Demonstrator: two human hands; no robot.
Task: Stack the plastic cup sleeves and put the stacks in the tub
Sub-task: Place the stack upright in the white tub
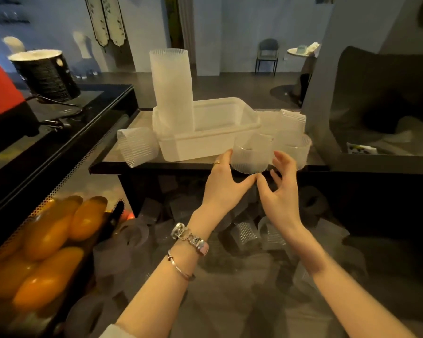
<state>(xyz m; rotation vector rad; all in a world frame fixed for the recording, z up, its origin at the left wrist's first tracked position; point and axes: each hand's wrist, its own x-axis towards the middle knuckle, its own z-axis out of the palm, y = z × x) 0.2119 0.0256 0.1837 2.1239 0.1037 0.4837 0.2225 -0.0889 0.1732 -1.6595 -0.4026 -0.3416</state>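
Note:
A translucent white tub point(205, 142) stands on a small table point(122, 154), with a tall stack of ribbed cup sleeves point(172, 89) upright in its left end. One loose sleeve point(137, 146) lies left of the tub. Several more sleeves point(291, 132) sit to its right. At the table's front edge stands a ribbed sleeve point(250, 154). My left hand point(226, 178) touches its left side with fingers spread. My right hand point(280, 181) hovers just right of it, fingers loosely spread and holding nothing.
Many more loose sleeves point(244, 232) lie on the floor under the table. A black counter point(59, 123) with a dark bucket point(45, 74) runs along the left. Orange fruit-like objects point(49, 242) sit in a container at bottom left. A dark armchair point(381, 101) stands at right.

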